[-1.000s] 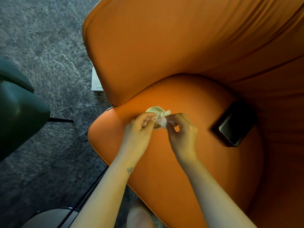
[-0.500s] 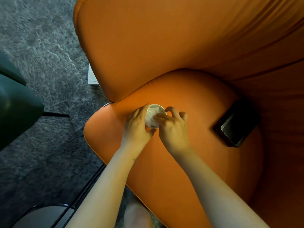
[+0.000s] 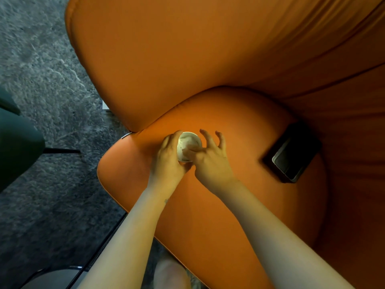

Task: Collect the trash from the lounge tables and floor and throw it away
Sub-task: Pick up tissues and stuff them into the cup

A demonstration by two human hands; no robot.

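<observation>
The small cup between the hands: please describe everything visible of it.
The small cup is pale cream, seemingly paper, with a round rim, its mouth facing up toward the camera. White crumpled tissue fills it. The left hand grips its side; a finger of the right hand presses into the tissue. It is above the orange chair seat; whether it rests there is hidden.

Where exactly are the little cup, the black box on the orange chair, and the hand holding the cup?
paper cup [image 3: 189,133], head view, far edge of its rim.
black box [image 3: 290,162], head view, its dark inside floor.
left hand [image 3: 166,158], head view, back of the hand gripping the cup.
</observation>
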